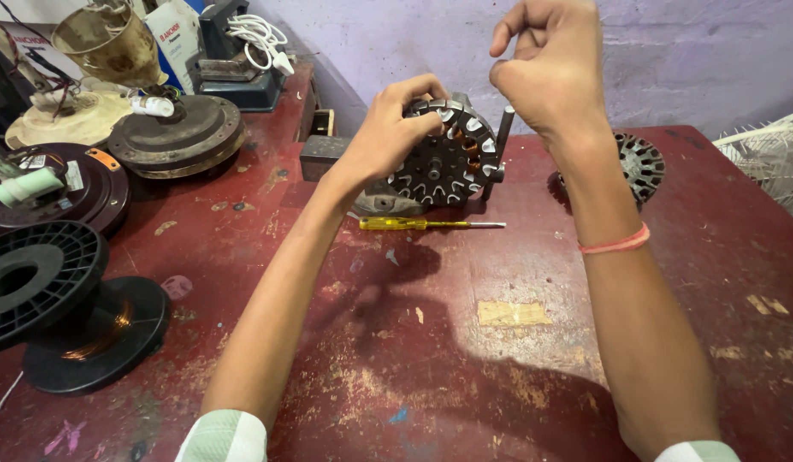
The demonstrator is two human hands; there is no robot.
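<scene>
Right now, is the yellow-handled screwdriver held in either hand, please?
No, the yellow-handled screwdriver lies on the worn red table, below the left hand gripping the round metal stator.

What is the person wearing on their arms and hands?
Both hands are bare, with no gloves. The right hand has a thin pink-orange band round its wrist. The left hand wears nothing. Pale greenish-white checked sleeves show near the elbows.

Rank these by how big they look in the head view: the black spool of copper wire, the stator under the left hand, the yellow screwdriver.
1. Black spool of copper wire, though it lies nearest the camera, so this is unsure.
2. Stator, held by the left hand.
3. Yellow screwdriver, long but thin.
</scene>
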